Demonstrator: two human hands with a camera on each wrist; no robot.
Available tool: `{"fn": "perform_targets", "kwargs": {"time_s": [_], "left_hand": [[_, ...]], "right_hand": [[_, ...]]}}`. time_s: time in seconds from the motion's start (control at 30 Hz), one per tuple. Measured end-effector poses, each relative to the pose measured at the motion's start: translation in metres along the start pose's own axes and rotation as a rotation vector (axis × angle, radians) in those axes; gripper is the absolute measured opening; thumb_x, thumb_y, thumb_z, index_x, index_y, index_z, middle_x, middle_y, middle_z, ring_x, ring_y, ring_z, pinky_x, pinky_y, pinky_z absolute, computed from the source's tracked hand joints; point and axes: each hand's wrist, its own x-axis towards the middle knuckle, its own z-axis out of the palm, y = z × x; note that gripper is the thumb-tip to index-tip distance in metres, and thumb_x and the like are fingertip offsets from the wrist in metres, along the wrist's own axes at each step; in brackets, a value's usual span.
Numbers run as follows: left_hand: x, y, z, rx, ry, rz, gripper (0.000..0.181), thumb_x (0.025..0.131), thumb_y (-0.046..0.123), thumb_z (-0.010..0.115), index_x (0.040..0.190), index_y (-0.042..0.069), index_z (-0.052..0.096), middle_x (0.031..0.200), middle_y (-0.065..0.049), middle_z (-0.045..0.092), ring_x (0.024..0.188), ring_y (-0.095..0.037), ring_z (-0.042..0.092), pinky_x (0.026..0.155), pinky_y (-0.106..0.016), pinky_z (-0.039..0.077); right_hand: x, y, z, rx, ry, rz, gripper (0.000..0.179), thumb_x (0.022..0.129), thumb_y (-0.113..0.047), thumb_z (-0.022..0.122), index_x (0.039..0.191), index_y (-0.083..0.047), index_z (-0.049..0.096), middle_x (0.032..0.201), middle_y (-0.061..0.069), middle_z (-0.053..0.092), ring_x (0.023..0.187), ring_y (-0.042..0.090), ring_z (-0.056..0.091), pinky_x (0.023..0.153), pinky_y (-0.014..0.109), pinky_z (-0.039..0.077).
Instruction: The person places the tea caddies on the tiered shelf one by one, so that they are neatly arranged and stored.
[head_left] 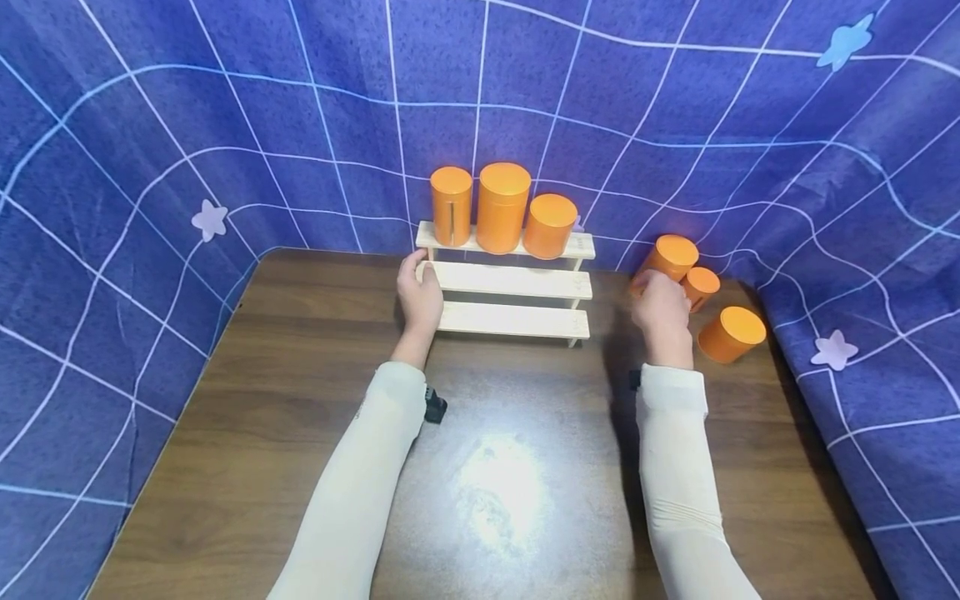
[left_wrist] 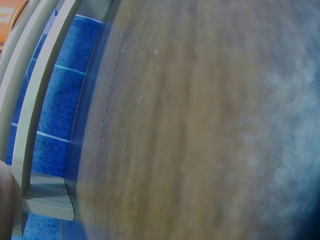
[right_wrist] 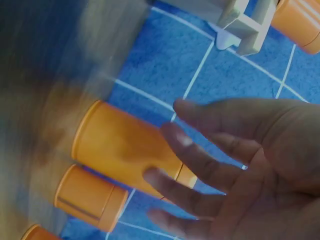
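Observation:
A three-tier pale wooden rack [head_left: 513, 318] stands near the back of the table. My left hand [head_left: 420, 302] holds its left end, thumb by the middle tier; the left wrist view shows only a sliver of a finger against the wood. On the top tier stand a slim orange canister [head_left: 452, 212], a tall wide one [head_left: 502, 212] and a shorter one [head_left: 551, 229]. My right hand [head_left: 662, 310] is beside a tall orange canister [right_wrist: 125, 147]. Its fingers are spread and loosely bent in the right wrist view, with no grip visible.
Right of the right hand stand a small slim orange canister [head_left: 701, 287] and a squat one [head_left: 732, 335]. The brown wooden table [head_left: 315, 350] meets a blue grid-patterned cloth [head_left: 300, 133] at the back and sides. Glare falls on the table's middle.

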Motion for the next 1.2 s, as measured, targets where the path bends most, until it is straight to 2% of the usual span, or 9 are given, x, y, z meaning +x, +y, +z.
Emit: {"fn": "perform_targets", "kwargs": {"time_s": [0.1, 0.2, 0.33, 0.5, 0.6, 0.7, 0.8, 1.0, 1.2], "left_hand": [[0.001, 0.0, 0.0, 0.005, 0.0, 0.0, 0.035, 0.104, 0.006, 0.054, 0.136, 0.001, 0.066, 0.144, -0.016, 0.065, 0.145, -0.028, 0.054, 0.128, -0.037, 0.038], [0.001, 0.0, 0.0, 0.007, -0.001, 0.002, 0.035, 0.104, 0.006, 0.054, 0.136, 0.001, 0.066, 0.144, -0.017, 0.065, 0.145, -0.028, 0.054, 0.128, -0.037, 0.038], [0.002, -0.001, -0.001, 0.006, 0.0, 0.005, 0.035, 0.104, 0.006, 0.054, 0.136, 0.002, 0.066, 0.143, -0.016, 0.065, 0.145, -0.028, 0.054, 0.128, -0.038, 0.038], [0.002, -0.001, -0.001, 0.002, -0.005, 0.004, 0.035, 0.104, 0.006, 0.054, 0.136, 0.003, 0.066, 0.144, -0.016, 0.065, 0.146, -0.027, 0.054, 0.128, -0.038, 0.038], [0.001, -0.001, 0.0, 0.001, -0.005, 0.001, 0.035, 0.104, 0.005, 0.054, 0.136, 0.002, 0.067, 0.144, -0.016, 0.065, 0.145, -0.027, 0.054, 0.128, -0.038, 0.038], [0.001, -0.001, 0.0, -0.001, -0.005, 0.001, 0.035, 0.104, 0.005, 0.054, 0.136, 0.002, 0.067, 0.143, -0.016, 0.065, 0.145, -0.027, 0.054, 0.127, -0.038, 0.038], [0.001, 0.0, 0.0, 0.002, -0.005, 0.002, 0.035, 0.104, 0.005, 0.054, 0.136, 0.002, 0.067, 0.143, -0.016, 0.066, 0.145, -0.027, 0.054, 0.128, -0.038, 0.038], [0.0, 0.001, 0.0, -0.004, -0.007, 0.009, 0.035, 0.104, 0.005, 0.054, 0.136, 0.001, 0.066, 0.143, -0.017, 0.065, 0.145, -0.028, 0.054, 0.127, -0.037, 0.038], [0.0, 0.001, 0.001, -0.01, -0.007, 0.008, 0.034, 0.104, 0.004, 0.054, 0.136, 0.001, 0.066, 0.142, -0.017, 0.065, 0.144, -0.029, 0.054, 0.128, -0.038, 0.038]], "right_hand": [[0.0, 0.005, -0.001, -0.032, 0.005, 0.044, 0.045, 0.083, -0.005, 0.066, 0.128, -0.003, 0.068, 0.136, 0.035, 0.06, 0.13, 0.066, 0.045, 0.112, 0.083, 0.025], [0.001, 0.011, -0.002, -0.052, 0.005, 0.088, 0.047, 0.086, -0.01, 0.067, 0.132, -0.004, 0.066, 0.149, 0.039, 0.048, 0.146, 0.07, 0.025, 0.115, 0.09, 0.007], [0.001, 0.019, -0.005, -0.034, 0.042, 0.142, 0.045, 0.087, -0.01, 0.064, 0.132, -0.005, 0.066, 0.157, 0.042, 0.036, 0.154, 0.071, 0.0, 0.113, 0.092, -0.006], [0.0, 0.029, -0.01, -0.026, 0.138, 0.232, 0.035, 0.092, -0.014, 0.054, 0.121, -0.003, 0.069, 0.156, 0.046, 0.032, 0.156, 0.068, -0.007, 0.112, 0.094, -0.004], [0.001, 0.037, -0.015, -0.005, 0.165, 0.306, 0.042, 0.096, -0.024, 0.05, 0.129, -0.004, 0.066, 0.16, 0.046, 0.024, 0.157, 0.065, -0.014, 0.112, 0.094, -0.006], [0.002, 0.047, -0.019, 0.028, 0.149, 0.368, 0.059, 0.094, -0.032, 0.058, 0.147, -0.006, 0.055, 0.167, 0.044, 0.01, 0.155, 0.062, -0.024, 0.112, 0.092, -0.009], [0.002, 0.055, -0.022, 0.048, 0.106, 0.406, 0.074, 0.091, -0.032, 0.065, 0.156, -0.004, 0.043, 0.17, 0.042, -0.004, 0.154, 0.062, -0.028, 0.113, 0.092, -0.009], [0.003, 0.07, -0.024, 0.09, 0.039, 0.449, 0.08, 0.096, -0.03, 0.06, 0.165, -0.006, 0.028, 0.167, 0.041, -0.021, 0.15, 0.065, -0.032, 0.111, 0.094, -0.005], [0.003, 0.081, -0.017, 0.203, 0.014, 0.487, 0.097, 0.097, -0.028, 0.061, 0.17, -0.013, 0.001, 0.166, 0.034, -0.035, 0.15, 0.062, -0.034, 0.114, 0.093, 0.002]]}}
